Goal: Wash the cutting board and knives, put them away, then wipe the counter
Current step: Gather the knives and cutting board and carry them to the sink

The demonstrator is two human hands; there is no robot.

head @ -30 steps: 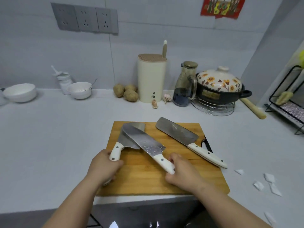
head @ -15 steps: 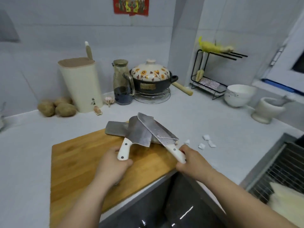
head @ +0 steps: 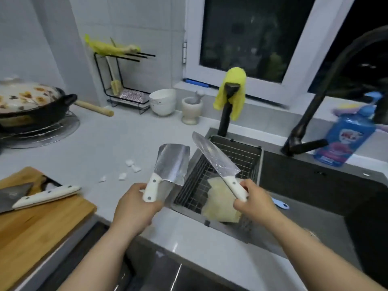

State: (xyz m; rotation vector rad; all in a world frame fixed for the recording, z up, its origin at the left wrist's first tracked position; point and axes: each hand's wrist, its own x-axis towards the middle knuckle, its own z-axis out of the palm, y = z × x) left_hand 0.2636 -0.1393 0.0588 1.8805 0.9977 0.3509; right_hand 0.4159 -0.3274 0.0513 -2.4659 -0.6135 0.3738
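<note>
My left hand [head: 134,208] grips the white handle of a broad cleaver [head: 171,162], held blade-up over the counter's edge by the sink. My right hand [head: 255,201] grips the white handle of a long pointed knife [head: 214,156], its blade slanting up and left above the wire basket [head: 231,162] in the sink. A third white-handled knife [head: 45,195] lies on the wooden cutting board [head: 37,223] at the lower left.
A pale cloth [head: 220,206] lies in the wire basket. A dark faucet [head: 315,101], a blue soap bottle [head: 348,139] and a yellow cloth [head: 231,91] on a post stand behind the sink. White scraps [head: 131,165] dot the counter. A flowered pot [head: 31,106], bowls [head: 163,101] and a mortar [head: 192,110] stand at the back.
Both hands have lifted their knives off the cutting board and carried them right to the sink. The view swung right; the board and the third knife now lie at the left.
</note>
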